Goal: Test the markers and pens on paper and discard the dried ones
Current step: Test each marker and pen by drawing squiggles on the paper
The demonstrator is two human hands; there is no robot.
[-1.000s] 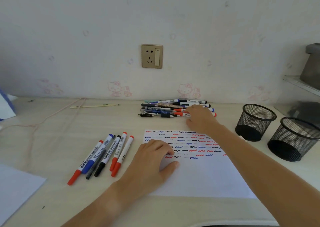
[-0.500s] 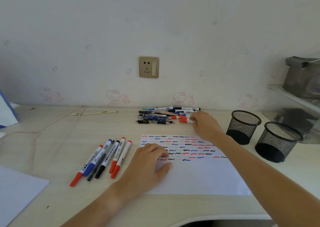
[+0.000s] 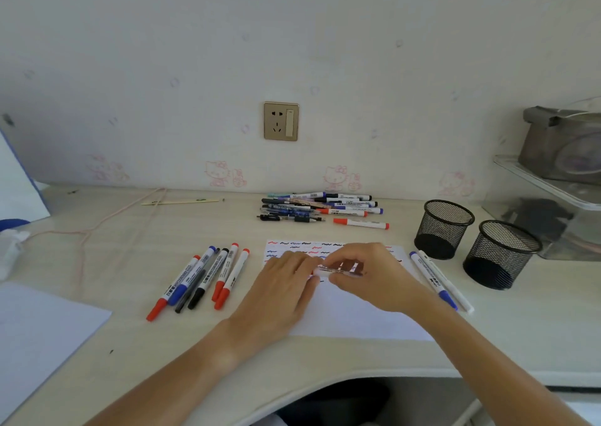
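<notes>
Both hands — left (image 3: 286, 282), right (image 3: 370, 273) — grip one marker (image 3: 340, 271) over the paper (image 3: 357, 321), seemingly uncapping. Squiggles fill its top; a pile (image 3: 318, 208) beyond the grip awaits; six (image 3: 201, 279) lie left, two (image 3: 439, 279) right.

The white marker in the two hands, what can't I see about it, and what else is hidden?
Head view only:
- White marker: the left hand and right hand cover both ends, so its ink colour and cap are hidden.
- White paper sheet: the hands hide many squiggles.
- Two black mesh cups: insides too dark to tell contents.
- Marker labels: too small to read.
</notes>
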